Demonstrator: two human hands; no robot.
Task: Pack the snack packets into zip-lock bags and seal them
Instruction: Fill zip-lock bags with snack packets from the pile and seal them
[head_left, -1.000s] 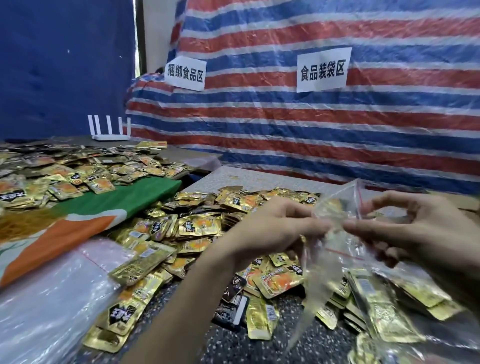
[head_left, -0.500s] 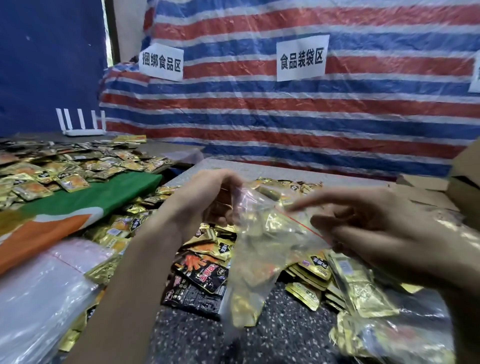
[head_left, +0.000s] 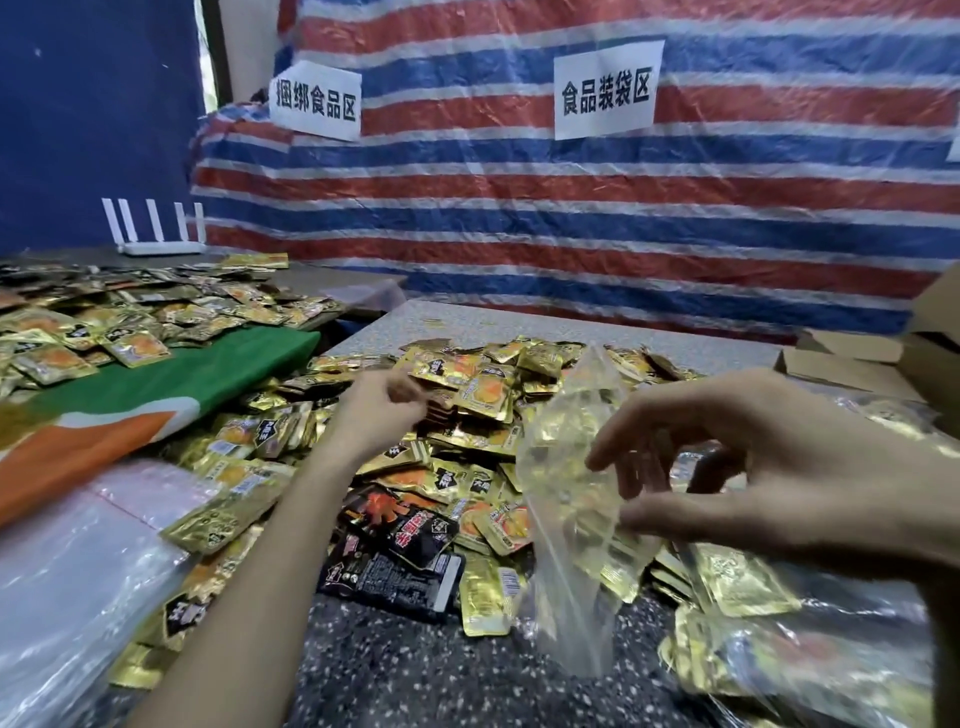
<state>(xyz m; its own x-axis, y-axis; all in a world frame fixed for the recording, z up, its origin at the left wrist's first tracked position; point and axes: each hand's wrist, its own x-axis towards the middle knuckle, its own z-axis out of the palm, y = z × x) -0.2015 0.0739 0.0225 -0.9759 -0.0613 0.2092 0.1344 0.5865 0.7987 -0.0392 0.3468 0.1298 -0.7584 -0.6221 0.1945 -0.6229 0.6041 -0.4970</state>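
We see the zip-lock bag (head_left: 571, 499) hanging crumpled from our right hand (head_left: 779, 467), pinched at its upper side between thumb and curled fingers, its lower end reaching down to the speckled desk (head_left: 415, 675). It is thin, clear, glossy plastic, and gold shows through it. Just left of it, our left hand (head_left: 379, 415) curls over the heap of flat gold foil snack packets (head_left: 483, 395); we cannot tell whether it grips 1. Black packets (head_left: 395, 561) lie nearer us.

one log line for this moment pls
left hand: fingers curled on packet pile, grip unclear | right hand: pinches clear zip-lock bag above pile
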